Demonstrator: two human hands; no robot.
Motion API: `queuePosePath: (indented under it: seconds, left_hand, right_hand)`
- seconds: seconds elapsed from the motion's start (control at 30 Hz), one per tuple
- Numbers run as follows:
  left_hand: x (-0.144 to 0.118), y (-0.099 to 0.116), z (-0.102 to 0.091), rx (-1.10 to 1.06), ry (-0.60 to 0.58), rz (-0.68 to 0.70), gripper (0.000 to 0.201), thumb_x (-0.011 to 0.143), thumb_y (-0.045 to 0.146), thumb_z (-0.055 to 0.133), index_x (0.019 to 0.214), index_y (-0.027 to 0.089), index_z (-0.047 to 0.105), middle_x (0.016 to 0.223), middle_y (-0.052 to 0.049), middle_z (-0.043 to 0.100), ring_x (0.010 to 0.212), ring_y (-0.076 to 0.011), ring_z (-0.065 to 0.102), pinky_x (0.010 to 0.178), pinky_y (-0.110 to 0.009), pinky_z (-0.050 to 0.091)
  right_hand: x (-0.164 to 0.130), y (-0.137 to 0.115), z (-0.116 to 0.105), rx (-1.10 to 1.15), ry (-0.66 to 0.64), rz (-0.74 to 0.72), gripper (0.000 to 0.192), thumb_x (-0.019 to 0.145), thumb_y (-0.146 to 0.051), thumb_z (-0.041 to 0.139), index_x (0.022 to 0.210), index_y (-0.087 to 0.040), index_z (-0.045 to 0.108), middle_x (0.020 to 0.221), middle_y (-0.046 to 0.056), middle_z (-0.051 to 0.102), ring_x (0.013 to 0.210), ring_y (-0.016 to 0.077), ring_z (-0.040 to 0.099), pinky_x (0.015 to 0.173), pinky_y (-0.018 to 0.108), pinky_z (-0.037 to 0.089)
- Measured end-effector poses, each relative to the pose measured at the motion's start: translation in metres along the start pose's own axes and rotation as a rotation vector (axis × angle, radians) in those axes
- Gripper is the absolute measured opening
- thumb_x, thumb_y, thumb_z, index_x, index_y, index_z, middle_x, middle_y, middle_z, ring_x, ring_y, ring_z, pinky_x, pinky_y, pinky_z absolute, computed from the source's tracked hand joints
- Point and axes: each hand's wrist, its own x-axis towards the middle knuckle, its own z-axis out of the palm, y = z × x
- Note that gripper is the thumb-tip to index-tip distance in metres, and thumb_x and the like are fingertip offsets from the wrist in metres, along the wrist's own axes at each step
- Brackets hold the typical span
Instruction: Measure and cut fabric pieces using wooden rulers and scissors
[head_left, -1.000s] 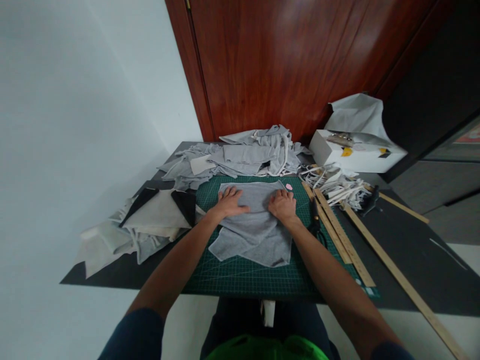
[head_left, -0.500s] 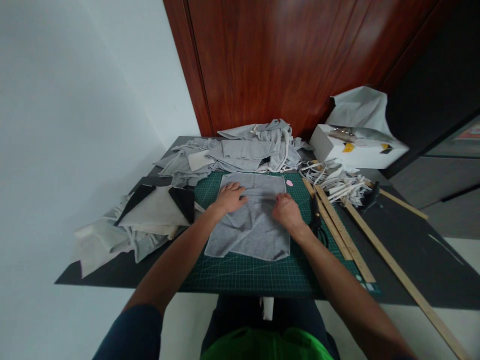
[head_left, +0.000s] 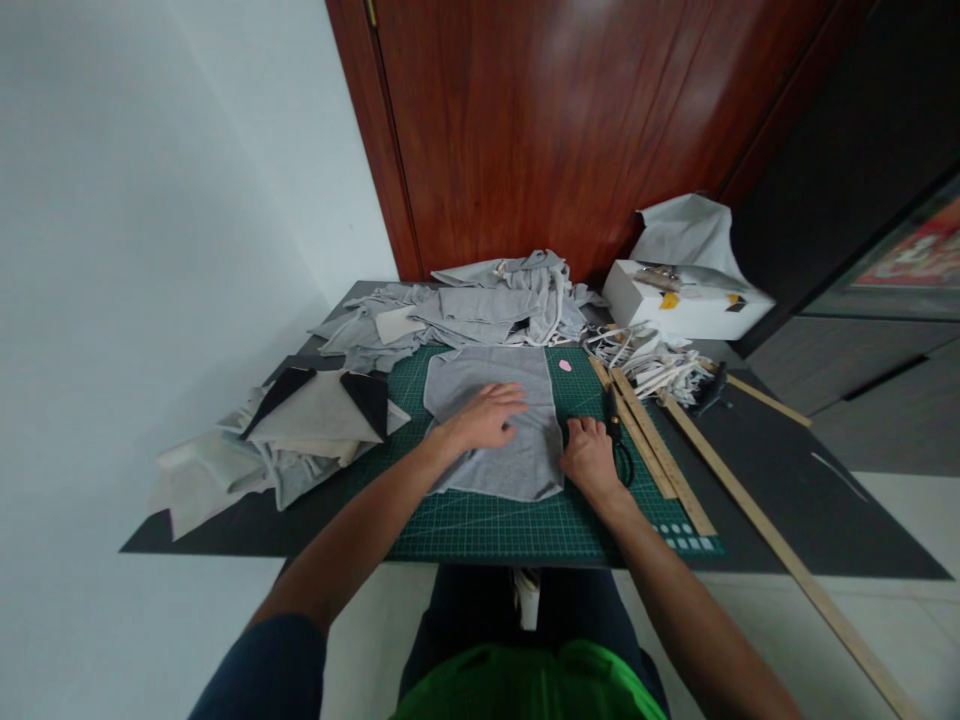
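The near strip of the green mat (head_left: pixel 525 525) is lying bare, so a hand can be slid in there from the front. The far edge is being blocked by a heap of grey cloth (head_left: pixel 480 315). The left side is being crowded by folded white and black pieces (head_left: pixel 315 410). On the right, scissors (head_left: pixel 616 440) and wooden rulers (head_left: pixel 660 455) are lying just beside the mat. Beyond them, dark tabletop (head_left: pixel 810 510) is left open, crossed by a long wooden stick (head_left: pixel 780 560).
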Motion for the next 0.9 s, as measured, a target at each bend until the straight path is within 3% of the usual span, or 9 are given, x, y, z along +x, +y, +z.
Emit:
queuePosePath:
  seconds: [0.07, 0.17, 0.3, 0.47, 0.57, 0.63, 0.73, 0.8, 0.9]
  left_hand:
    - [0.0, 0.023, 0.007, -0.021, -0.141, 0.161, 0.056, 0.088, 0.042, 0.068, 0.141, 0.024, 0.064, 0.16, -0.008, 0.051, 0.155, -0.0295, 0.033, 0.129, -0.05, 0.022]
    - [-0.002, 0.047, 0.021, -0.051, -0.223, 0.177, 0.07, 0.088, 0.06, 0.066, 0.149, 0.028, 0.055, 0.166, -0.008, 0.042, 0.157, -0.0333, 0.028, 0.128, -0.057, 0.018]
    - [-0.001, 0.074, 0.039, -0.066, -0.182, 0.068, 0.079, 0.091, 0.069, 0.057, 0.156, 0.026, 0.047, 0.17, -0.012, 0.034, 0.158, -0.0369, 0.024, 0.126, -0.062, 0.017]
    - [0.009, 0.106, 0.043, -0.033, -0.099, 0.001, 0.072, 0.097, 0.071, 0.046, 0.15, 0.022, 0.051, 0.166, -0.015, 0.04, 0.156, -0.0374, 0.028, 0.124, -0.063, 0.022]
    - [0.013, 0.093, 0.027, -0.033, -0.042, -0.062, 0.051, 0.105, 0.054, 0.039, 0.138, 0.022, 0.061, 0.159, -0.012, 0.05, 0.15, -0.0319, 0.04, 0.123, -0.057, 0.03]
    - [0.011, 0.069, 0.015, -0.005, 0.015, -0.202, 0.043, 0.105, 0.039, 0.04, 0.134, 0.018, 0.063, 0.15, -0.013, 0.057, 0.142, -0.0281, 0.05, 0.12, -0.048, 0.037]
    - [0.001, 0.026, 0.007, 0.054, 0.04, -0.453, 0.039, 0.102, 0.031, 0.041, 0.127, 0.014, 0.066, 0.137, -0.016, 0.064, 0.132, -0.0276, 0.056, 0.115, -0.043, 0.042]
    - [-0.007, 0.004, 0.009, 0.097, 0.07, -0.579, 0.039, 0.102, 0.036, 0.042, 0.129, 0.017, 0.064, 0.137, -0.015, 0.063, 0.133, -0.0296, 0.054, 0.113, -0.045, 0.043]
    - [-0.014, -0.017, 0.017, 0.107, 0.086, -0.637, 0.047, 0.103, 0.044, 0.041, 0.141, 0.02, 0.057, 0.15, -0.015, 0.054, 0.143, -0.0311, 0.044, 0.119, -0.049, 0.036]
  right_hand:
    - [0.0, 0.007, 0.0, 0.015, -0.008, -0.036, 0.037, 0.091, -0.01, 0.051, 0.124, -0.009, 0.066, 0.122, 0.021, 0.064, 0.112, 0.0321, 0.057, 0.092, 0.039, 0.044]
    - [-0.001, 0.021, -0.002, 0.016, -0.026, -0.085, 0.04, 0.086, -0.011, 0.058, 0.125, -0.007, 0.066, 0.12, 0.021, 0.065, 0.113, 0.0313, 0.058, 0.097, 0.038, 0.043]
    - [0.0, 0.047, -0.002, -0.014, -0.034, -0.106, 0.047, 0.077, -0.005, 0.06, 0.123, -0.007, 0.068, 0.116, 0.02, 0.067, 0.113, 0.0304, 0.06, 0.1, 0.037, 0.042]
    - [0.012, 0.063, -0.002, 0.084, 0.036, -0.071, 0.046, 0.078, -0.006, 0.058, 0.123, -0.007, 0.07, 0.108, 0.019, 0.072, 0.105, 0.0281, 0.068, 0.094, 0.034, 0.048]
    - [0.025, 0.054, -0.003, 0.21, 0.101, -0.187, 0.051, 0.077, -0.001, 0.052, 0.124, -0.009, 0.07, 0.117, 0.017, 0.073, 0.111, 0.0257, 0.069, 0.099, 0.032, 0.05]
    - [0.032, 0.044, -0.002, 0.269, 0.098, -0.319, 0.053, 0.078, 0.002, 0.048, 0.124, -0.01, 0.07, 0.124, 0.017, 0.073, 0.119, 0.0236, 0.067, 0.106, 0.032, 0.048]
    - [0.032, 0.025, 0.004, 0.255, 0.033, -0.439, 0.048, 0.089, -0.004, 0.047, 0.132, -0.01, 0.067, 0.143, 0.018, 0.064, 0.134, 0.024, 0.058, 0.113, 0.037, 0.044]
    - [0.024, 0.015, 0.009, 0.185, -0.017, -0.427, 0.045, 0.099, -0.017, 0.047, 0.14, -0.012, 0.062, 0.154, 0.018, 0.055, 0.142, 0.0282, 0.051, 0.114, 0.044, 0.043]
    - [0.006, 0.009, 0.011, 0.089, -0.055, -0.353, 0.048, 0.105, -0.028, 0.041, 0.15, -0.014, 0.053, 0.16, 0.017, 0.048, 0.148, 0.0331, 0.041, 0.115, 0.051, 0.04]
